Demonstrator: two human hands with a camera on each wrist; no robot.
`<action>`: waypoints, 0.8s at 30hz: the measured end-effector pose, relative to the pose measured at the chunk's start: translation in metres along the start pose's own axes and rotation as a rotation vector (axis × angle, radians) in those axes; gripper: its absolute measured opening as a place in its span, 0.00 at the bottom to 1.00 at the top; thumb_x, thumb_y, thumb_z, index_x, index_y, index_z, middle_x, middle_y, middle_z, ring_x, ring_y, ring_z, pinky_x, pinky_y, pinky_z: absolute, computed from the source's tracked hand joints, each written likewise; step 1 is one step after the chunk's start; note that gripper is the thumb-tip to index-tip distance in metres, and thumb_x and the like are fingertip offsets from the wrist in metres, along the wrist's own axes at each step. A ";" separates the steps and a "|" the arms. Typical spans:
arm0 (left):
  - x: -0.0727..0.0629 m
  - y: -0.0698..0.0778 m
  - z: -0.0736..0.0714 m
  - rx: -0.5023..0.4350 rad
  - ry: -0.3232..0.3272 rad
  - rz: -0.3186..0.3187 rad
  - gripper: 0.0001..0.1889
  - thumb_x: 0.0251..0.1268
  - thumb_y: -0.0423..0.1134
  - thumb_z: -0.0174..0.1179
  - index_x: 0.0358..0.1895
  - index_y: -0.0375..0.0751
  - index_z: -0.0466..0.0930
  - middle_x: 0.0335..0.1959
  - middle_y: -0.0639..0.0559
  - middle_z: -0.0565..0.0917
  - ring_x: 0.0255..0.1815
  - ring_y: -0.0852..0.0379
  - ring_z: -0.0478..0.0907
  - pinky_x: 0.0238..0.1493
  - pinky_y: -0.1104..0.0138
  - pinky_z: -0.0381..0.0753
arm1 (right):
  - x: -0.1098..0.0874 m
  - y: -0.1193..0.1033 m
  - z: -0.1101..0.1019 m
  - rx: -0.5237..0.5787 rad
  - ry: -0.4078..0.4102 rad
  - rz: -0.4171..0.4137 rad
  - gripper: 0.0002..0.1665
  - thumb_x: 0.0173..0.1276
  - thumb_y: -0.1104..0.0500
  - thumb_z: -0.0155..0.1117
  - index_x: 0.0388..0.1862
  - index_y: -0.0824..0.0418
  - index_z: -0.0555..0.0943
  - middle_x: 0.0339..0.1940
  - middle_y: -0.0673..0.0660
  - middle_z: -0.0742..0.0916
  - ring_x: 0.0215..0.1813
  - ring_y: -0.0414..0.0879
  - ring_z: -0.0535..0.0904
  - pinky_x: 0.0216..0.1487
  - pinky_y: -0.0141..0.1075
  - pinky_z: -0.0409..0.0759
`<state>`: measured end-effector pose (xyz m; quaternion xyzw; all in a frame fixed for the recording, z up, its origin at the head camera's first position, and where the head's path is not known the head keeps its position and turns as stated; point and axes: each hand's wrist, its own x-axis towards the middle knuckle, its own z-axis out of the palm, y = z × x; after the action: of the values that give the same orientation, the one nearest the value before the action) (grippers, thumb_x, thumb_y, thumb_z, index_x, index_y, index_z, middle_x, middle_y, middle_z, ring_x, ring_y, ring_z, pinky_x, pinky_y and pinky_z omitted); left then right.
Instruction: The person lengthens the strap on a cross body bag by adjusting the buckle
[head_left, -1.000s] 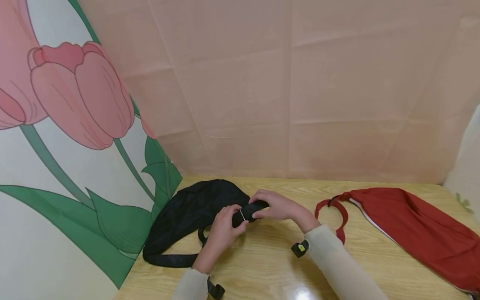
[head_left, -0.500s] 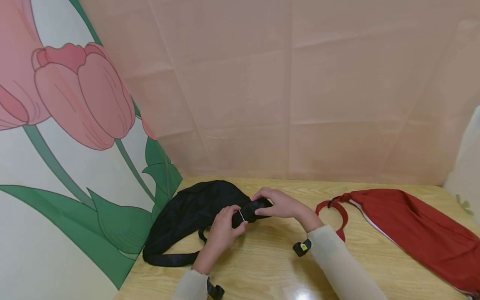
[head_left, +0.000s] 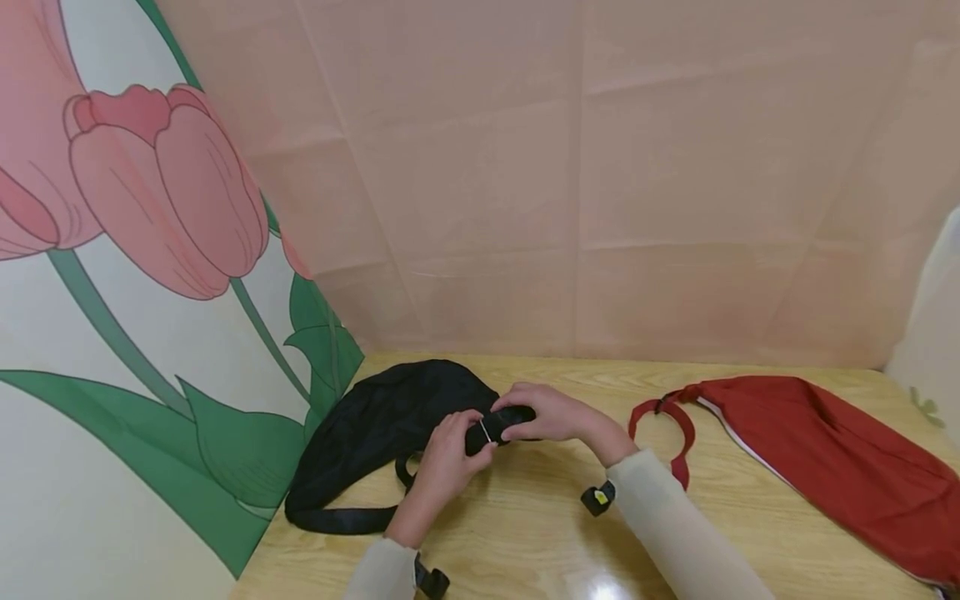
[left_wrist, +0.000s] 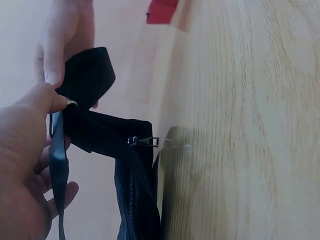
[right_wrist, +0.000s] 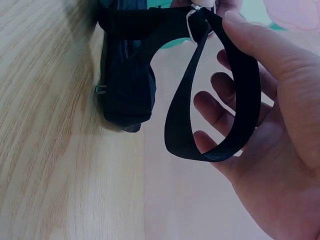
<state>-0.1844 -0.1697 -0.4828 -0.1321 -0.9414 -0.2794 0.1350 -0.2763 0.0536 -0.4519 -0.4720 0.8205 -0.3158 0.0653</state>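
Note:
A black zipped bag [head_left: 397,404] lies on the left part of the wooden table, its strap [head_left: 337,522] curving along the near side. My left hand [head_left: 444,458] pinches the strap at a pale metal slider [head_left: 486,429], thumb against its edge in the left wrist view. Just to the right, my right hand [head_left: 555,412] grips the strap's folded loop [right_wrist: 245,100] between thumb and fingers, and the loop hangs over the fingers in the right wrist view. A zipper pull [left_wrist: 146,142] shows at the bag's end. The palm side of both hands is hidden in the head view.
On the right of the table [head_left: 540,517] lies a red bag [head_left: 817,450] with a white zipper edge and a red strap loop [head_left: 686,425]. A pinkish sheet [head_left: 577,208] hangs behind, and a tulip-painted wall [head_left: 150,333] borders the left side.
My right hand shifted a little to the right with the strap loop, then came back left towards the slider. The left hand and both bags stay practically where they were.

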 end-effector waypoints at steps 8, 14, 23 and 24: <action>0.002 0.001 -0.002 -0.010 0.000 -0.013 0.23 0.65 0.49 0.68 0.59 0.44 0.76 0.52 0.48 0.82 0.55 0.50 0.77 0.62 0.49 0.73 | -0.002 0.000 -0.006 0.006 0.033 0.001 0.22 0.72 0.46 0.66 0.60 0.54 0.82 0.55 0.50 0.83 0.55 0.45 0.78 0.59 0.47 0.77; 0.001 0.000 -0.004 -0.009 0.001 -0.017 0.24 0.65 0.49 0.68 0.59 0.44 0.76 0.53 0.47 0.82 0.56 0.49 0.77 0.62 0.49 0.73 | -0.004 0.001 -0.010 0.035 0.050 0.017 0.21 0.73 0.46 0.65 0.59 0.54 0.82 0.56 0.51 0.84 0.57 0.48 0.78 0.60 0.52 0.76; 0.000 0.000 -0.005 -0.017 0.005 -0.019 0.23 0.65 0.48 0.69 0.59 0.43 0.76 0.52 0.47 0.82 0.55 0.49 0.78 0.62 0.49 0.73 | -0.006 0.005 -0.010 0.052 0.079 0.031 0.21 0.73 0.47 0.65 0.60 0.54 0.82 0.54 0.51 0.84 0.54 0.47 0.78 0.58 0.52 0.76; 0.000 0.000 -0.005 -0.015 0.005 -0.018 0.23 0.65 0.48 0.69 0.59 0.43 0.76 0.52 0.47 0.82 0.55 0.49 0.78 0.62 0.49 0.73 | -0.006 0.004 -0.010 0.061 0.078 0.032 0.22 0.73 0.48 0.65 0.60 0.56 0.81 0.55 0.52 0.84 0.54 0.48 0.78 0.59 0.53 0.76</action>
<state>-0.1840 -0.1725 -0.4789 -0.1240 -0.9401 -0.2878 0.1340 -0.2803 0.0645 -0.4477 -0.4438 0.8199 -0.3578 0.0526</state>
